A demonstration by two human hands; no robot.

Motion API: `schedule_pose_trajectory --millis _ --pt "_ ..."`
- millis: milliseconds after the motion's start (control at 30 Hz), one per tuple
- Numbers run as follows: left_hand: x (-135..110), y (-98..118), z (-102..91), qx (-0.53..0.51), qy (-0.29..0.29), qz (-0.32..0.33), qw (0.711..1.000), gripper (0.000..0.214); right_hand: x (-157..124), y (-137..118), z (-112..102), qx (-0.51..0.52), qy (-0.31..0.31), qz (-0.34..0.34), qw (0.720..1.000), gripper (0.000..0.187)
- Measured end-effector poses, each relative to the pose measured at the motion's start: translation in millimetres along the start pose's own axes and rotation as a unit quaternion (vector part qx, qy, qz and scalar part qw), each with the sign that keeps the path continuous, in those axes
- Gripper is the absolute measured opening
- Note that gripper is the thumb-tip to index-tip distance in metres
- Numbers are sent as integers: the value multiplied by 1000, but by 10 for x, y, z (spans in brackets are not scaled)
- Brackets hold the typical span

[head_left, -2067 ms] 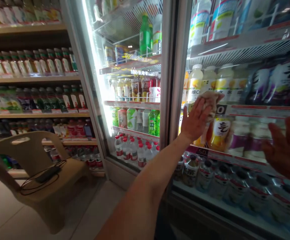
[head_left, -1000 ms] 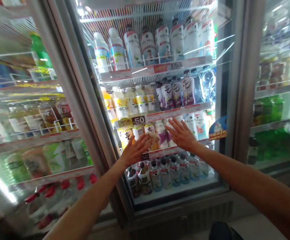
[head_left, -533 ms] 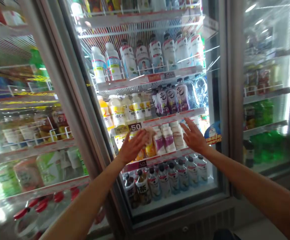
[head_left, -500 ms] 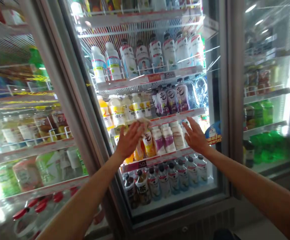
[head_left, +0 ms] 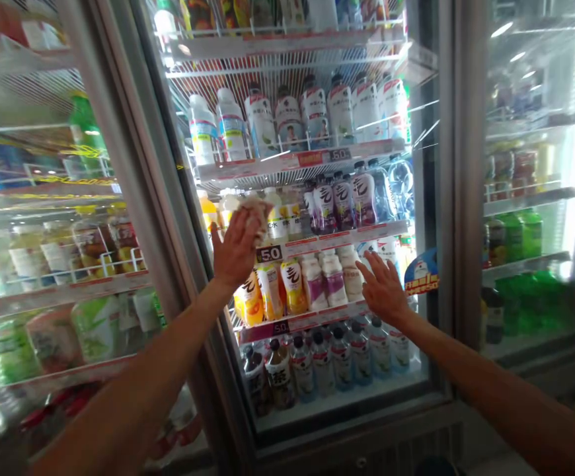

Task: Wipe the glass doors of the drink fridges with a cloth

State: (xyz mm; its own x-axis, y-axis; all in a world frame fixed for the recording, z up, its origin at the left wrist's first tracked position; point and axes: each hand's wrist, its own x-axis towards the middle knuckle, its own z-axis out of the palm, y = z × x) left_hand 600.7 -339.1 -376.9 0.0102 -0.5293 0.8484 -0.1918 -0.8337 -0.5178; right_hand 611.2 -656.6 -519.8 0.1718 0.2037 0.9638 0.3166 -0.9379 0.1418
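Observation:
I face a drinks cooler with a glass door (head_left: 416, 198). My left hand (head_left: 235, 248) presses a crumpled whitish cloth (head_left: 255, 211) against the glass, near the door's left frame at the height of the yellow-bottle shelf. The fingers lie over the cloth and hold it to the pane. My right hand (head_left: 384, 287) rests flat on the glass with fingers spread, in front of the white and purple bottles (head_left: 334, 277) one shelf lower. It holds nothing.
Behind the glass, wire shelves carry several rows of bottles with red price strips (head_left: 317, 158). A grey door frame (head_left: 133, 165) separates this cooler from another (head_left: 44, 231) on the left. A further cooler with green bottles (head_left: 525, 231) stands on the right.
My left hand has slid the cloth up and to the left across the glass, from the lower shelf level to the yellow-bottle shelf. My right hand has stayed flat on the glass, shifting slightly down.

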Motion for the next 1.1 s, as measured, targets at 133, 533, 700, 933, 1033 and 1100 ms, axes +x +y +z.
schedule_pose_trajectory --millis 133,533,700,933,1033,1100 --pt "-435 87 -78 22 2 45 999 49 -37 -95 21 13 -12 -21 1000 54" --pt "-590 3 -122 52 18 -110 992 57 173 -536 39 56 -7 -59 997 53" --pt "-969 284 -93 3 -79 57 995 57 199 -682 57 64 -9 -93 994 52" --pt "-626 152 -56 25 -11 -46 999 57 367 -883 34 101 8 -85 991 58" --pt "-908 369 -62 -12 -50 185 981 50 355 -965 37 107 -3 -110 988 58" --pt "-984 465 -52 -21 -64 200 977 45 336 -1015 57 111 -17 -138 984 59"
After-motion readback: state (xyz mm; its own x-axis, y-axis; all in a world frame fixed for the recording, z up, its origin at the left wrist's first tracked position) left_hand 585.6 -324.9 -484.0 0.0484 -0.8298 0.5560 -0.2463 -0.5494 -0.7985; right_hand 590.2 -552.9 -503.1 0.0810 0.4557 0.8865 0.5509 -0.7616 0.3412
